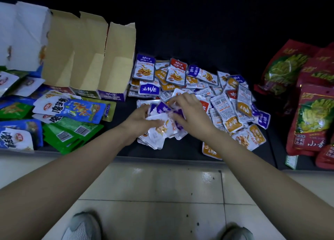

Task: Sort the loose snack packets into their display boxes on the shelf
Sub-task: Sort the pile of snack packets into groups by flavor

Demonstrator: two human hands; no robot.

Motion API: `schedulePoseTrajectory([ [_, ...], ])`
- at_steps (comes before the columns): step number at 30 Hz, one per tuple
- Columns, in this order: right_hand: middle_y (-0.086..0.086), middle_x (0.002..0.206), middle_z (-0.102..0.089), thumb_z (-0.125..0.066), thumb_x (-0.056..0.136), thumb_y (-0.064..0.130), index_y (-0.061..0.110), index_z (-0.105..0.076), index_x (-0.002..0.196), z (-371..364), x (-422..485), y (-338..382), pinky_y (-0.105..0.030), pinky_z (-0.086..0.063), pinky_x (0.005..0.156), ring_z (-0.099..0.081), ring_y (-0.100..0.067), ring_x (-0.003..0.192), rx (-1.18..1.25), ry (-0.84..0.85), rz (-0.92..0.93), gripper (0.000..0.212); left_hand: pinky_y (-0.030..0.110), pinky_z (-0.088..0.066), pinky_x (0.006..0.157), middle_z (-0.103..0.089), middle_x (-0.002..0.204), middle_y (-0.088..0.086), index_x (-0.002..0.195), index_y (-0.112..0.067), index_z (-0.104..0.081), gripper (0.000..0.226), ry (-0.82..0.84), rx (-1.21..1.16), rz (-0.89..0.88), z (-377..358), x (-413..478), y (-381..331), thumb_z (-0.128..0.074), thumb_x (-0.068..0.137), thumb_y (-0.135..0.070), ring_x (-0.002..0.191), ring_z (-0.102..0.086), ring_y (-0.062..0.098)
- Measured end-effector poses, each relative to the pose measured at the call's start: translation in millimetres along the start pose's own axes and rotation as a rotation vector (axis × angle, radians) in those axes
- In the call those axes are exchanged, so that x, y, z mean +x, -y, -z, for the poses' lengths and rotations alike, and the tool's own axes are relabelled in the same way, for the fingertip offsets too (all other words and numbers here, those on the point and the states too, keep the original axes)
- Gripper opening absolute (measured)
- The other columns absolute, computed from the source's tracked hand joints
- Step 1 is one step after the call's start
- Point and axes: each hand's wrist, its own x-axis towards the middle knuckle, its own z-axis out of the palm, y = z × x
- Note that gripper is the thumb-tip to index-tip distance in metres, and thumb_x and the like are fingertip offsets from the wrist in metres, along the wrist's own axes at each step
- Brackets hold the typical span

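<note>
Our left hand (140,119) and right hand (190,113) meet over a bundle of small purple-and-white foil snack packets (162,129), the left gripping its edge, the right's fingers curled over the top. The bundle sits at the near side of the loose heap of purple, orange and red sachets (226,98) on the dark shelf (180,153). We judge this the gathering step: one flavour collected, not yet boxed. Next we need to lift the bundle without letting it fan out and carry it left to the open brown cardboard display box (86,67), whose purple front lip suggests a match.
</note>
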Motion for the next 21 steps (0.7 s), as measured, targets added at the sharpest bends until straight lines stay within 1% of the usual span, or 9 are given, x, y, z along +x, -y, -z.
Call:
schedulePoseTrajectory([
  [3, -0.008, 0.126, -0.052, -0.059, 0.094, 0.016, 0.012, -0.053, 0.126, 2, 7, 2, -0.033, -0.039, 0.095, -0.044, -0.023, 0.119, 0.154, -0.065, -0.105, 0.032, 0.025, -0.053, 0.064, -0.071, 0.099, 0.006, 0.113, -0.01, -0.06, 0.029, -0.176, -0.127, 0.035, 9, 0, 0, -0.068, 0.087, -0.004, 0.085, -0.069, 0.019],
  [5, -0.009, 0.139, -0.048, -0.055, 0.095, 0.013, 0.012, -0.054, 0.129, -1, 21, 2, -0.037, -0.037, 0.104, -0.04, -0.025, 0.129, 0.16, -0.032, -0.062, 0.034, 0.02, -0.052, 0.056, -0.069, 0.092, 0.003, 0.109, -0.011, -0.058, 0.023, -0.3, -0.184, 0.037, 16, -4, 1, -0.065, 0.088, -0.004, 0.075, -0.067, 0.013],
  [7, -0.009, 0.152, -0.037, -0.053, 0.095, 0.012, 0.013, -0.059, 0.128, -10, 41, 0, -0.04, -0.026, 0.111, -0.031, -0.028, 0.14, 0.065, 0.044, 0.054, 0.034, 0.021, -0.05, 0.056, -0.067, 0.092, 0.003, 0.108, -0.012, -0.056, 0.021, -0.401, -0.19, 0.03, 23, -10, 5, -0.063, 0.089, -0.003, 0.074, -0.065, 0.013],
  [9, -0.005, 0.16, -0.023, -0.05, 0.098, 0.014, 0.015, -0.058, 0.132, -21, 56, 1, -0.04, -0.017, 0.115, -0.015, -0.025, 0.148, -0.076, 0.183, 0.1, 0.036, 0.026, -0.049, 0.066, -0.065, 0.101, 0.008, 0.11, -0.012, -0.053, 0.025, -0.481, -0.18, 0.029, 29, -16, 11, -0.064, 0.089, -0.002, 0.084, -0.065, 0.02],
  [11, -0.004, 0.16, -0.022, -0.047, 0.1, 0.015, 0.013, -0.053, 0.138, -30, 60, 2, -0.038, -0.016, 0.114, -0.015, -0.022, 0.149, -0.175, 0.241, 0.084, 0.039, 0.027, -0.049, 0.068, -0.065, 0.107, 0.008, 0.114, -0.01, -0.053, 0.029, -0.505, -0.215, 0.041, 33, -17, 16, -0.064, 0.089, -0.001, 0.091, -0.064, 0.022],
  [13, -0.009, 0.15, -0.042, -0.05, 0.096, 0.011, 0.008, -0.058, 0.132, -30, 54, 0, -0.039, -0.027, 0.108, -0.038, -0.027, 0.139, -0.163, 0.134, 0.119, 0.037, 0.028, -0.051, 0.071, -0.065, 0.11, 0.009, 0.12, -0.007, -0.053, 0.034, -0.507, -0.253, 0.057, 35, -17, 18, -0.065, 0.088, -0.002, 0.092, -0.064, 0.022],
  [15, -0.009, 0.128, -0.064, -0.059, 0.088, 0.007, 0.007, -0.069, 0.117, -23, 45, -3, -0.037, -0.037, 0.096, -0.059, -0.028, 0.116, -0.114, -0.04, 0.158, 0.03, 0.03, -0.052, 0.071, -0.066, 0.111, 0.012, 0.124, -0.004, -0.054, 0.037, -0.515, -0.291, 0.071, 35, -16, 18, -0.065, 0.088, -0.001, 0.091, -0.065, 0.024],
  [18, -0.002, 0.096, -0.072, -0.065, 0.08, -0.002, 0.011, -0.074, 0.092, -5, 31, -2, -0.031, -0.042, 0.082, -0.063, -0.022, 0.089, 0.006, -0.213, 0.141, 0.019, 0.031, -0.053, 0.07, -0.067, 0.108, 0.014, 0.122, -0.003, -0.056, 0.035, -0.521, -0.335, 0.128, 32, -13, 20, -0.066, 0.088, -0.003, 0.083, -0.066, 0.024],
  [21, 0.002, 0.084, -0.065, -0.063, 0.08, -0.003, 0.012, -0.067, 0.083, 5, 15, 17, -0.035, -0.051, 0.071, -0.058, -0.013, 0.077, 0.203, -0.184, 0.043, 0.016, 0.031, -0.054, 0.067, -0.067, 0.105, 0.012, 0.118, -0.003, -0.055, 0.032, -0.5, -0.331, 0.137, 23, -12, 17, -0.067, 0.089, -0.005, 0.079, -0.066, 0.022],
])
